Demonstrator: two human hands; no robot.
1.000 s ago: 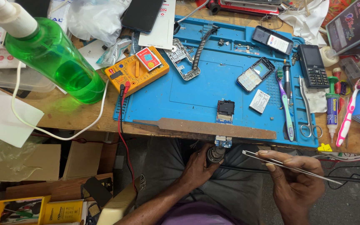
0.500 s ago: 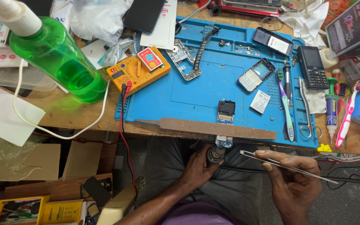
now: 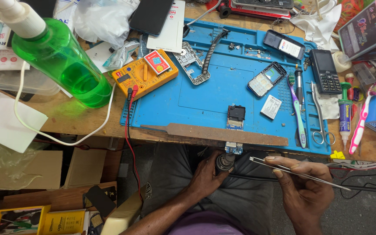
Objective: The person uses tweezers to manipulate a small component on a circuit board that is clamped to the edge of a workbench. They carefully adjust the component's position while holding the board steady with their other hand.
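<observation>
Tweezers (image 3: 299, 173) sit pinched in my right hand (image 3: 303, 191); my left hand (image 3: 207, 174) clamps a dark nozzle (image 3: 225, 162) below the counter (image 3: 79, 119).

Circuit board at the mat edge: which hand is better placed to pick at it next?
Right hand: its tweezers point toward the circuit board. Left hand grips a dark tool nozzle beneath it.

Bright even daylight, soft shadows under bench; sharp focus, slight wide-angle bending at edges.
</observation>
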